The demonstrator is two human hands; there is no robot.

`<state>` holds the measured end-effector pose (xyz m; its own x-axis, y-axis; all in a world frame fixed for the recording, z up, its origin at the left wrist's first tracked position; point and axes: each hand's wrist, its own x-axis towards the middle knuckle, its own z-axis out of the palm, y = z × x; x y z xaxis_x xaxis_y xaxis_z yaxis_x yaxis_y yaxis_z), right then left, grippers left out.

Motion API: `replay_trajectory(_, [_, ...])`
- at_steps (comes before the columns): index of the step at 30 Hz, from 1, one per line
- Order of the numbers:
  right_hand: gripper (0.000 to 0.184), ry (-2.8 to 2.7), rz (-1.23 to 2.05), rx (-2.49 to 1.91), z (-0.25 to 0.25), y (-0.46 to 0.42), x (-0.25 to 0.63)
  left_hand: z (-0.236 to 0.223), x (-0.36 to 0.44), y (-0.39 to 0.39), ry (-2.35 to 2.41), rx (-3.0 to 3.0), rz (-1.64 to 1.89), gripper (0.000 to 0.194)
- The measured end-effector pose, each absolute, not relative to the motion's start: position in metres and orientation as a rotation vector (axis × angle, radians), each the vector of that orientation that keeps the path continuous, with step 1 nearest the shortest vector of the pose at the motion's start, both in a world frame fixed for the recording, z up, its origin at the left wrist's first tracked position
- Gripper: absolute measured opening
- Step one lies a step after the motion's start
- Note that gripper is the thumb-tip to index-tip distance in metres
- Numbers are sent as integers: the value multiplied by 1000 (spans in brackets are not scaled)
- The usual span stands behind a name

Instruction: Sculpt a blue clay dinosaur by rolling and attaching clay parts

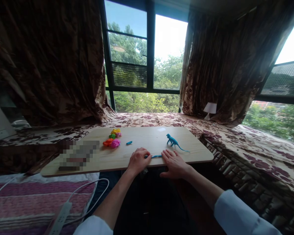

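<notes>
A thin blue strand of modelling clay (156, 156) lies along the table's near edge, between my two hands. My left hand (138, 160) is closed, its curled fingers and thumb at the strand's left end. Over the right end my right hand (174, 164) lies flat, fingers stretched out and pressing down. Just beyond the right hand stands a blue clay dinosaur figure (171, 140) with a long thin tail trailing to the right. A small blue clay piece (129, 143) rests farther left. The strand's ends are hidden under my fingers.
Lumps of orange (107, 142), pink (116, 143), green (112, 136) and yellow clay (115, 131) sit on the left of the pale wooden table (147, 133). A pixelated object (79, 156) is at the table's left end. A power strip (61, 217) with a white cable lies lower left.
</notes>
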<state>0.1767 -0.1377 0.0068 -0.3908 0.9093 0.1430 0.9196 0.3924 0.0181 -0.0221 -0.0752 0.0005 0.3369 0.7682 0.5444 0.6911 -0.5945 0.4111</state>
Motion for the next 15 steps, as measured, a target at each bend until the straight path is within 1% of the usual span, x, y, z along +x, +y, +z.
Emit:
replay_trajectory(4, [98, -2522, -180, -1676, 7, -132, 175, 1, -23, -76, 1372, 2482, 1123, 14])
replay_trajectory(10, [100, -2536, -190, -1676, -5, -161, 178, -1, -22, -77, 1364, 2469, 1127, 13])
replay_trajectory(15, [97, -2496, -157, -1746, -1, -135, 175, 0, -22, -76, 1373, 2476, 1127, 12])
